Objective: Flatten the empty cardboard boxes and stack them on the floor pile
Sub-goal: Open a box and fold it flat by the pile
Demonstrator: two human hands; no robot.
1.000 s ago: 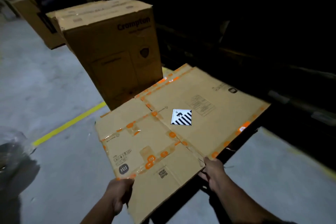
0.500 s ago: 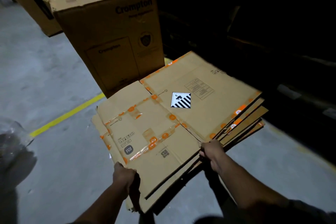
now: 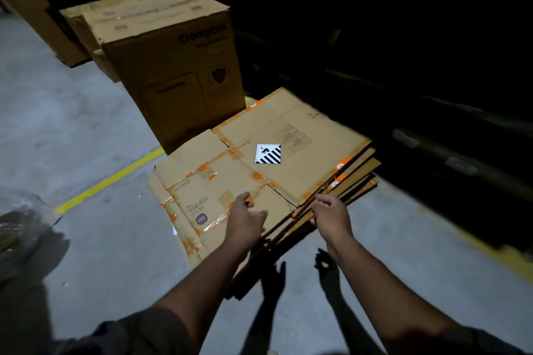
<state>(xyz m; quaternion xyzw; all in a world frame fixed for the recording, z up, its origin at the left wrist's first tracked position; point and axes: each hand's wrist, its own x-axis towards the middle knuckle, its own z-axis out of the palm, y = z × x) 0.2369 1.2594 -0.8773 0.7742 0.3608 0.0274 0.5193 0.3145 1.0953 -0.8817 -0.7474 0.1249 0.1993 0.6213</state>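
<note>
Several flattened cardboard boxes make up the floor pile [image 3: 357, 179], and the top flattened box [image 3: 288, 150], taped in orange and clear strips and bearing a black-and-white striped diamond label [image 3: 268, 154], lies straight ahead of both hands. The left hand [image 3: 245, 220] hovers over or rests on the near flap of that top box with fingers relaxed and spread, gripping nothing; whether it actually touches the cardboard cannot be told. The right hand [image 3: 330, 215] is at the pile's near edge, just right of the left hand, fingers loosely bent against the layered sheet edges; whether it grips a sheet cannot be told. Beyond the hands, touching the far left side of the pile, stands an upright Crompton box [image 3: 173, 66], with more cartons [image 3: 43, 20] farther off to the left. A yellow floor line [image 3: 112, 179] runs left of the left hand, and crumpled clear plastic [image 3: 20, 228] lies at the far left.
</note>
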